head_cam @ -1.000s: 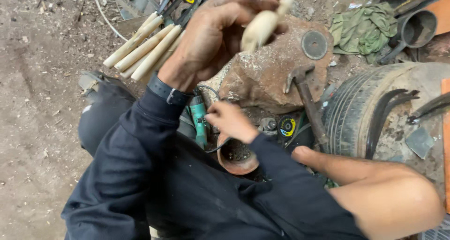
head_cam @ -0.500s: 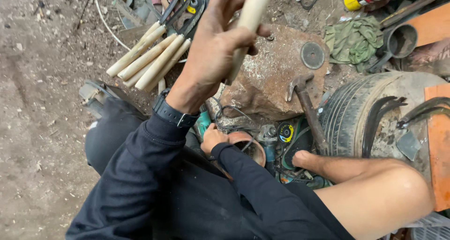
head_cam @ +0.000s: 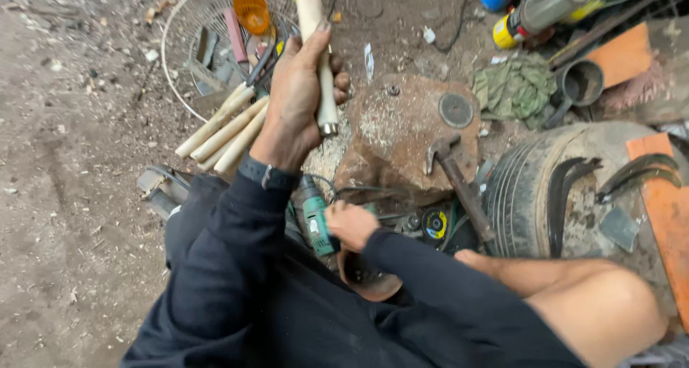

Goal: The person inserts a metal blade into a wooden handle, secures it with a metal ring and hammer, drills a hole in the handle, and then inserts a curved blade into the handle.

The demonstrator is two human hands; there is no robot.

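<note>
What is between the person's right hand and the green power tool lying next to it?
Nothing visible. The right hand lies beside the green power tool, with no object between them. The left hand grips a wooden handle higher up.

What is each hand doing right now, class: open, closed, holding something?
Left hand: closed around a pale wooden handle, held upright.
Right hand: closed, beside a green power tool; what it grips cannot be told.

Both arms are covered by long dark navy, almost black sleeves, loose and creased, bunched a bit at the elbows. A dark band with a small pale patch is worn at the wrist, right behind the left hand point(head_cam: 293, 106). The right hand point(head_cam: 350, 224) is left bare, no glove. A knee is seen uncovered at the lower right.
</note>
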